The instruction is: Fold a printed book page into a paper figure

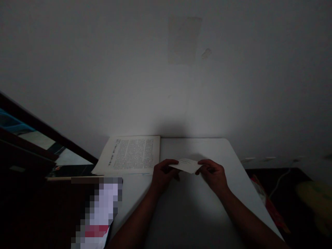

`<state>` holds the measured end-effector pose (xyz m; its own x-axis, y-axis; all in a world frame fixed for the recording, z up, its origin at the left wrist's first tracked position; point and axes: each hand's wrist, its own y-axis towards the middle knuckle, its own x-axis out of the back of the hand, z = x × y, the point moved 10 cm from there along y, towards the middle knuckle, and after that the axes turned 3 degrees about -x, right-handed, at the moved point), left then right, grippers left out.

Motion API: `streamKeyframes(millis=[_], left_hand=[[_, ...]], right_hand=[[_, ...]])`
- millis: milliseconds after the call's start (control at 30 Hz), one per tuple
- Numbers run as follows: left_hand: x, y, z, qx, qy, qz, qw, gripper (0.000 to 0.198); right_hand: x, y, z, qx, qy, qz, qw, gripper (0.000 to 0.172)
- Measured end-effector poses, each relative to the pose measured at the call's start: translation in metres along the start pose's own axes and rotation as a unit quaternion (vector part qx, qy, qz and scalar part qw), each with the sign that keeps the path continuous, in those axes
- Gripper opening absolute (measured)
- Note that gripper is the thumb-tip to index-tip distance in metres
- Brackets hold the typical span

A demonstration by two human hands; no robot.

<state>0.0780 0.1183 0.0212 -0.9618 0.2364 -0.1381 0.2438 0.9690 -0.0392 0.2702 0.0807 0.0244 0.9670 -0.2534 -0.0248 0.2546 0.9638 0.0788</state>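
A small piece of white paper (186, 166) is stretched between my two hands, above the white table. Its left end is pinched between the thumb and fingers of my left hand (164, 172). At the opposite end, the fingers of my right hand (214, 173) grip its right corner. Faint marks show near the paper's upper edge, too small to read. Just left of my left hand lie printed pages (132, 155), flat at the table's back left corner.
The white table (173, 214) stands against a grey wall (124, 76). A pixelated bright object (103, 207) sits at the left edge. A dark slanted frame (49, 128) rises on the left. On the right, a pale cable (278, 181) and a red item (275, 212) are beside the table.
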Motion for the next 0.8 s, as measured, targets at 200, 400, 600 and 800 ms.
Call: streamKeyframes(millis=[200,400,600,800], left_hand=[[-0.0029,-0.0010,-0.0030,-0.012,-0.043,0.020,0.999,0.027],[-0.0012,-0.0017,-0.0027,-0.020,-0.044,0.012,0.999,0.029],[-0.0007,-0.0009,-0.0064,-0.041,-0.002,0.011,0.999,0.023],[0.0044,0.0003,-0.0089,-0.055,0.029,-0.008,0.998,0.023]], right_hand=[[0.0033,0.0002,-0.0059,-0.002,-0.008,-0.007,1.000,0.014],[0.0019,0.0001,-0.0001,0.008,-0.013,-0.004,1.000,0.014],[-0.0035,0.0002,0.0032,0.014,-0.009,0.027,0.999,0.014],[-0.0039,0.0007,0.0016,0.013,-0.012,0.032,0.999,0.019]])
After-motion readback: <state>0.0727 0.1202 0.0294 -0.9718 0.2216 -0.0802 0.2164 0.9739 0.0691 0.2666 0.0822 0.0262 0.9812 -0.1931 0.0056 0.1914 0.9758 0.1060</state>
